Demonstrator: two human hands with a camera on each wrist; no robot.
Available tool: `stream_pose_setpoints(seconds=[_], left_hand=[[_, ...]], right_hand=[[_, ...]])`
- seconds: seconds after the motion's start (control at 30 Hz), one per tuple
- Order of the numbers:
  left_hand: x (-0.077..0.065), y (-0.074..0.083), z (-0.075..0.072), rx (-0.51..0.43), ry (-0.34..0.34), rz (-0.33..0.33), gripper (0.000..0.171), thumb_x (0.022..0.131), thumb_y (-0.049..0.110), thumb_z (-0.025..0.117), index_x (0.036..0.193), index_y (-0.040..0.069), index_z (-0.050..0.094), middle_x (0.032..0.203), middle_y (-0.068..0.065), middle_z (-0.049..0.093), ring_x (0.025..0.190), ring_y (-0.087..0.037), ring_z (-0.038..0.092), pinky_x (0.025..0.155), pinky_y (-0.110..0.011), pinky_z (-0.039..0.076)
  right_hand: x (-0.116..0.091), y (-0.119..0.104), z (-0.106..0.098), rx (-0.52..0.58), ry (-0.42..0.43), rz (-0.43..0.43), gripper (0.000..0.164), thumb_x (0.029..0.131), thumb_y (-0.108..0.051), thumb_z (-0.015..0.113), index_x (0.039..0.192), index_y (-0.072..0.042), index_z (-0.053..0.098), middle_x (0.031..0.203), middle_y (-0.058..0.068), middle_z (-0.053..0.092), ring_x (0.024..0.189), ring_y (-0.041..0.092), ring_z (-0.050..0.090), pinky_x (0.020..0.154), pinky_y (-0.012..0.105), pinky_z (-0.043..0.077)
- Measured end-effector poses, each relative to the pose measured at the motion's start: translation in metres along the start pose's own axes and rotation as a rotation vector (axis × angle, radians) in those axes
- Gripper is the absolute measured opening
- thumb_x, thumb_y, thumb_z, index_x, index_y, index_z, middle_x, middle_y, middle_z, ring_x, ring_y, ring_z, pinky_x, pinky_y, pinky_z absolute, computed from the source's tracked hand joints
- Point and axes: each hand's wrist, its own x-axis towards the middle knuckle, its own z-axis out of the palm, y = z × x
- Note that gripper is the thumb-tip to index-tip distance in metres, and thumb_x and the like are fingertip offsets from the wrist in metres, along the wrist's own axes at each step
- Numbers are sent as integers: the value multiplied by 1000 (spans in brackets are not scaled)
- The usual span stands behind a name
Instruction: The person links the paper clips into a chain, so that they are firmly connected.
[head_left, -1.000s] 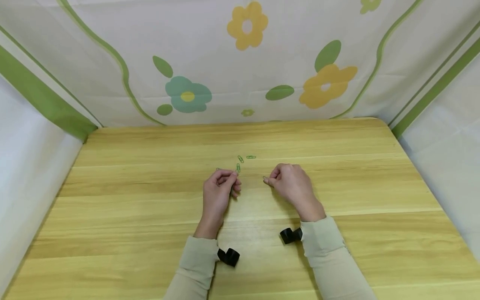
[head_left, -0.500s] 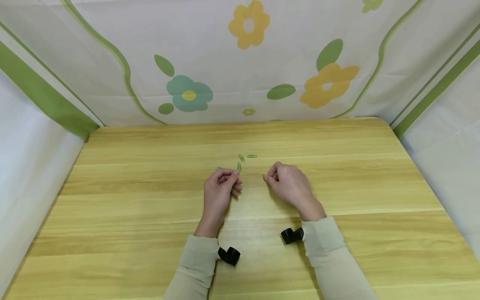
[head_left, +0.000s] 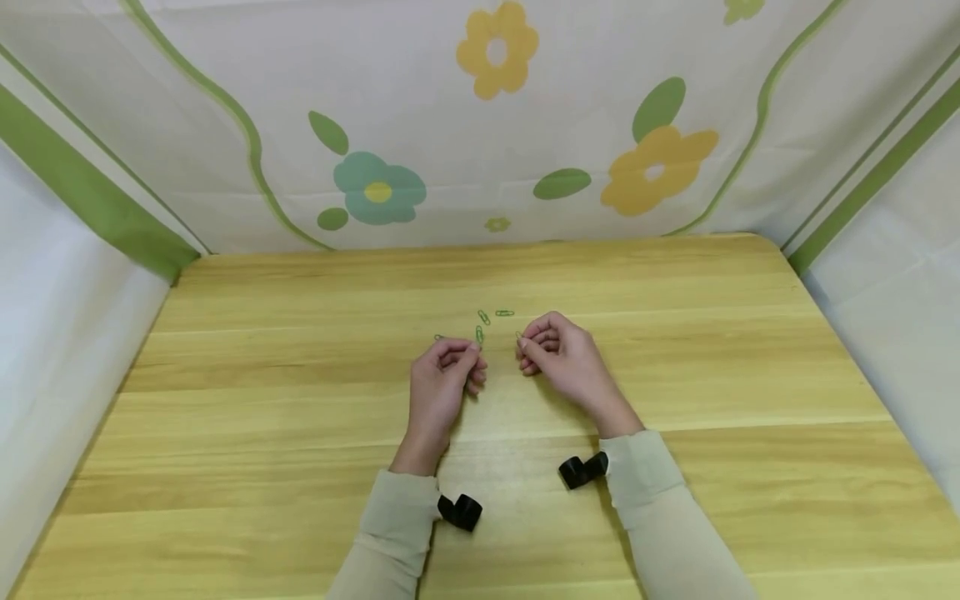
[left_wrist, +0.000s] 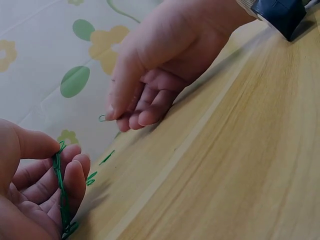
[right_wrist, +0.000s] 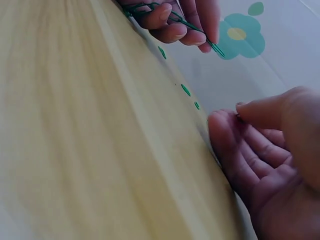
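In the head view my left hand (head_left: 442,379) pinches the upper end of a chain of linked green paper clips (left_wrist: 61,185) between thumb and index finger. The chain hangs across its loosely curled fingers, and one end clip (right_wrist: 216,48) sticks out past the fingertips. To the right, my right hand (head_left: 562,358) pinches a single green paper clip (left_wrist: 102,118) between thumb and index finger. Only that clip's looped end shows; the rest is hidden by the fingers. The two hands are a short gap apart, facing each other over the table.
Two loose green paper clips (head_left: 505,313) lie on the wooden table (head_left: 262,433) beyond the hands. Another loose paper clip (head_left: 438,337) shows partly behind the left hand. A flowered white cloth (head_left: 450,125) hangs along the far table edge. Black wrist cameras (head_left: 461,512) sit at both cuffs.
My right hand has turned and moved slightly left and away from me, bringing its paper clip nearer the left hand. The left hand has stayed almost still with the chain.
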Motion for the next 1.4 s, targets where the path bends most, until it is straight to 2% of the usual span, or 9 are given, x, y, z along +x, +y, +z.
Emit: stream_pose_setpoints(seconds=[0.33,0.63,0.93,1.2,1.4], left_hand=[[1,0,0,-1,-9,3,15,104,12,72,109,-2,75,86,-13,77,67,-15,70,56,-24,57],[0,1,0,22,-21,3,15,106,14,70,109,0,76,86,-14,77,67,-15,69,56,-23,57],[1,0,1,37,-25,-5,14,105,12,69,108,-1,74,86,-13,77,67,-14,68,56,-23,56],[0,-1,1,58,-40,1,13,106,12,68,106,0,73,82,-9,73,66,-15,66,56,-23,55],[-2,0,1,63,-47,8,14,106,11,68,107,-2,73,82,-10,73,67,-14,66,56,-22,55]], right_hand=[[1,2,4,55,70,-79,18,103,-14,73,119,-5,77,107,21,76,83,17,72,75,24,61],[0,3,7,58,61,-87,18,103,-13,74,120,-8,80,118,15,77,90,15,75,81,23,63],[1,2,13,43,61,-102,16,101,-8,75,116,-4,75,106,16,75,89,21,74,79,23,62],[-1,0,17,13,134,-139,11,100,-11,78,110,-8,79,106,12,78,91,16,73,80,20,59],[-2,-3,19,13,151,-166,10,99,-9,78,109,-8,80,107,11,79,92,14,72,81,20,59]])
